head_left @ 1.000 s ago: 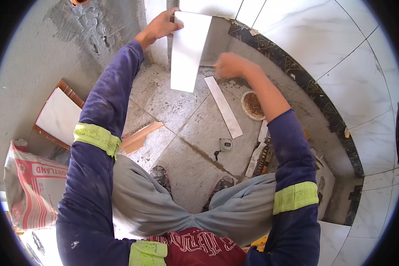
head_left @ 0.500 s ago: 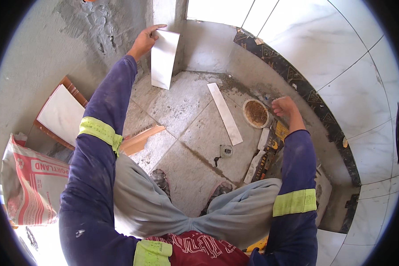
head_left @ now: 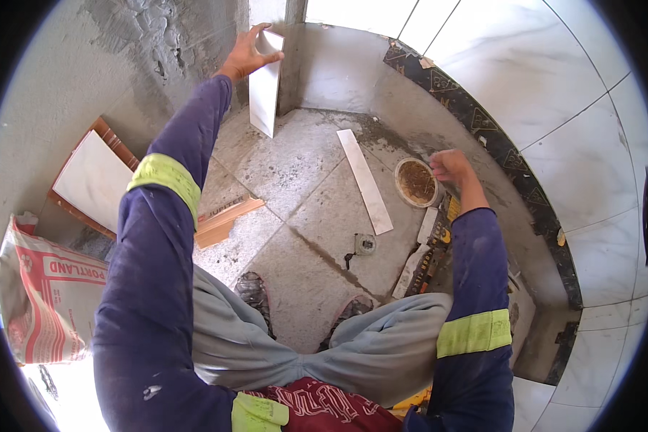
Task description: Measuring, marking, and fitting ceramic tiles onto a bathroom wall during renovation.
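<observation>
While the left hand is lifting the white tile piece higher against the grey wall corner, fingers clamped on its top edge, the right hand is dropping beside the round mortar bowl; whether it is gripping anything, I cannot tell.

— Camera position?
— Single head-worn fisheye view, looking steeply down past the person's knees to the tiled floor; straight edges bow toward the rim.
— Range?
— Close: both forearms enter from the lower edge. No second view overlaps.
</observation>
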`<state>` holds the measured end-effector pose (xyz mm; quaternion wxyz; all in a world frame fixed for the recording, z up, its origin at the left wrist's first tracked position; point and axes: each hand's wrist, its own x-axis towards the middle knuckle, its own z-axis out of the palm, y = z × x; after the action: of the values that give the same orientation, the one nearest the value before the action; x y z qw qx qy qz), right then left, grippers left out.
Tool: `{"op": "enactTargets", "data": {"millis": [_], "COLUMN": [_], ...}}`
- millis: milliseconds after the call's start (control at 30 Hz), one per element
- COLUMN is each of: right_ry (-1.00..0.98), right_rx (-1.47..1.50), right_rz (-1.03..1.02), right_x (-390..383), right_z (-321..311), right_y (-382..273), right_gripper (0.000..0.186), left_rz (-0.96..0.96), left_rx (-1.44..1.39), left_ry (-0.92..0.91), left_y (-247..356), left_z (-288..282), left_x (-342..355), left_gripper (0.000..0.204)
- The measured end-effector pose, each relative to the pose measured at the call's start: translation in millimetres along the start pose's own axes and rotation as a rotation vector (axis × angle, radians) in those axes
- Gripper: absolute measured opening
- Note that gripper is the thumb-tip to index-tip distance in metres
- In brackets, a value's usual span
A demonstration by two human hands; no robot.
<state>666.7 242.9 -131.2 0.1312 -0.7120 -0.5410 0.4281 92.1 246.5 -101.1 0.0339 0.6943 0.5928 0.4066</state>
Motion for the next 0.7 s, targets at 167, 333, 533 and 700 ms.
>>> {"op": "enactTargets", "data": {"millis": [167, 333, 533, 700], "right_ry": [0.000, 0.072, 0.129, 0.135], "right_rx": [-0.022, -0.024, -0.037, -0.079], "right_rz": [-0.022, 0.021, 0.128, 0.178], "right_x": [-4.4, -11.0, -27.1, -33.4], "right_z": [-3.9, -18.9, -39.5, -54.5], "right_y": [-6.1, 23.2, 58.4, 72.5], "right_gripper": [0.027, 0.023, 0.022, 0.026], "left_rz": [-0.093, -0.098, -0.032, -0.086], "left_rx": [0.046, 0.021, 0.009, -0.049], "left_ry": [0.175, 0.320, 0.413, 0.441], "left_y": [19.5, 7.3, -13.8, -21.6], "left_z": [4.2, -0.3, 16.3, 29.5], "left_x": [-9.5, 17.3, 29.4, 35.5], "left_gripper": [0.095, 0.099, 0.097, 0.095]}}
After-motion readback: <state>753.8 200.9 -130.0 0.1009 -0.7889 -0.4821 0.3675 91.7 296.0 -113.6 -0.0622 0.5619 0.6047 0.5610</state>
